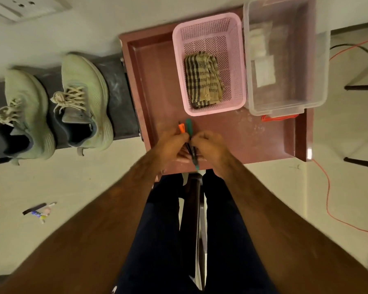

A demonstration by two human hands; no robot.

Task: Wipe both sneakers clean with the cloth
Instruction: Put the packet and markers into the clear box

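Near: left hand [172, 143] and right hand [209, 145] meet just inside the table's [157, 85] front edge, both curled round a bundle of markers [189, 128], caps pointing away.

Beyond the hands: folded checked cloth [203, 79], long axis running away, in a pink perforated basket [238, 60]. Bare red table left of it.

Left of my left hand, on a dark bench [115, 81]: inner sneaker [83, 102] and outer sneaker [23, 115], pale mesh, toes away.
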